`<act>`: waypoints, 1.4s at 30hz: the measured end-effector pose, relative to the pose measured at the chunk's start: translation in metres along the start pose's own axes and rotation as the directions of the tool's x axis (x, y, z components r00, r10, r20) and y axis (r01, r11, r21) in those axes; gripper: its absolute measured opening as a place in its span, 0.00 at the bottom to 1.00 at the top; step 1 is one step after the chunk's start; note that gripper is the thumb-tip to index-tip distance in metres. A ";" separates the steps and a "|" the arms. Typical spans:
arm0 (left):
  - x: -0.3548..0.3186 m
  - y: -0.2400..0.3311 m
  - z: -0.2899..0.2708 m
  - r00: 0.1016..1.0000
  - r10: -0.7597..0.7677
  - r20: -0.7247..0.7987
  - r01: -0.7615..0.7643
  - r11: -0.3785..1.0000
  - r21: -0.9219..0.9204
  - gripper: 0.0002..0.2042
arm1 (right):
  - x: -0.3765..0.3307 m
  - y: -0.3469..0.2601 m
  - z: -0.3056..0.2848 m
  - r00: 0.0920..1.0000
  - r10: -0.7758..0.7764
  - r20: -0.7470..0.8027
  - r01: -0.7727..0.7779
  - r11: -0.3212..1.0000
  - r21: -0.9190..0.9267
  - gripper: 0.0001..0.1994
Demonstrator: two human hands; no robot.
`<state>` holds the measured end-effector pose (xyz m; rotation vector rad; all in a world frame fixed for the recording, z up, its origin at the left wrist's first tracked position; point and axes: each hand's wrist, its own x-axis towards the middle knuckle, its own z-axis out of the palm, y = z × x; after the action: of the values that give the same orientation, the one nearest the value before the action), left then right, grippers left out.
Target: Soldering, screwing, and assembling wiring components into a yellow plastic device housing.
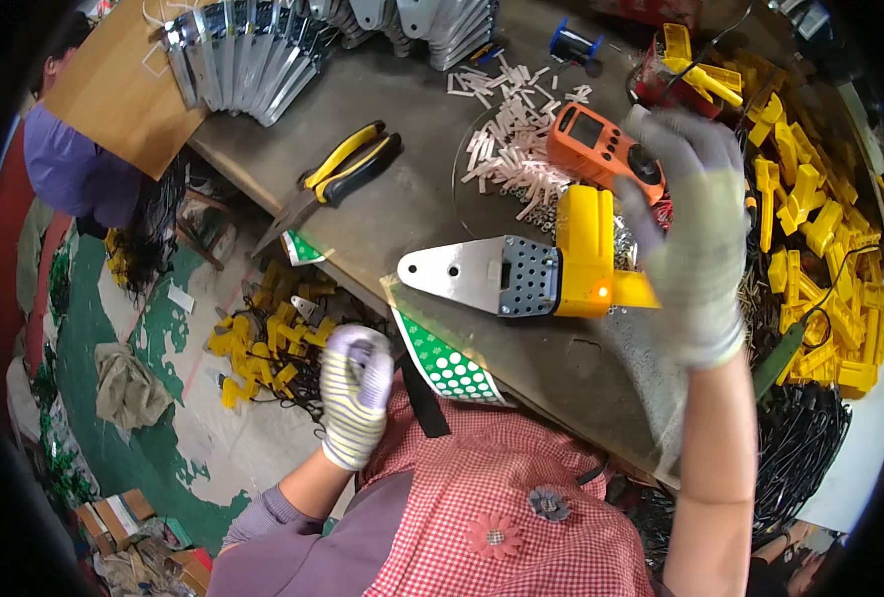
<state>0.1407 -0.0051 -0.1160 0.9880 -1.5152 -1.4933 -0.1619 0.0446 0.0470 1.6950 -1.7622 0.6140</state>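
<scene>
On the bench lies a yellow plastic housing with a pointed silver metal plate and a perforated metal part. A small orange light glows on the housing. My right hand, in a striped glove, is smeared by motion above the housing's right end, beside an orange multimeter; whether it touches either cannot be told. My left hand, also gloved, is closed with curled fingers in front of the bench edge. Anything inside it is hidden. Nearby, a green sheet with white dots hangs at that edge.
Yellow-black pliers lie toward the bench's left edge. Pale short tubes are heaped behind the multimeter. Yellow housings and black cables pile up at right. Metal plates stand at the back. Another person sits far left.
</scene>
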 end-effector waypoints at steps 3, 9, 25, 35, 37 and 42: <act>-0.018 -0.004 0.005 0.956 -0.194 0.219 0.218 0.972 -0.091 0.07 | -0.031 -0.078 -0.003 0.932 0.156 0.326 -0.332 0.727 0.601 0.09; -0.007 0.028 0.015 0.983 0.004 0.182 -0.021 0.995 0.094 0.06 | -0.073 -0.126 0.019 0.852 0.072 0.519 -0.432 0.657 0.618 0.08; -0.001 0.031 0.010 0.954 0.198 0.226 -0.254 0.933 0.253 0.05 | -0.064 -0.134 0.017 0.809 -0.060 0.585 -0.225 0.888 0.401 0.08; 0.003 0.031 0.011 0.943 0.215 0.255 -0.269 0.942 0.202 0.06 | -0.077 -0.127 0.022 0.822 0.270 0.501 -0.558 0.560 0.612 0.10; 0.003 0.028 0.008 0.942 0.206 0.266 -0.261 0.946 0.192 0.06 | -0.078 -0.123 0.019 0.835 0.219 0.505 -0.531 0.561 0.635 0.10; 0.006 0.033 0.007 0.929 0.238 0.283 -0.320 0.902 0.291 0.07 | -0.070 -0.127 0.010 0.839 0.042 0.542 -0.366 0.781 0.506 0.09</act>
<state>0.1316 -0.0073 -0.0827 0.7461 -2.0430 -1.2042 -0.0377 0.0786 -0.0196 2.2551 -2.3299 0.9724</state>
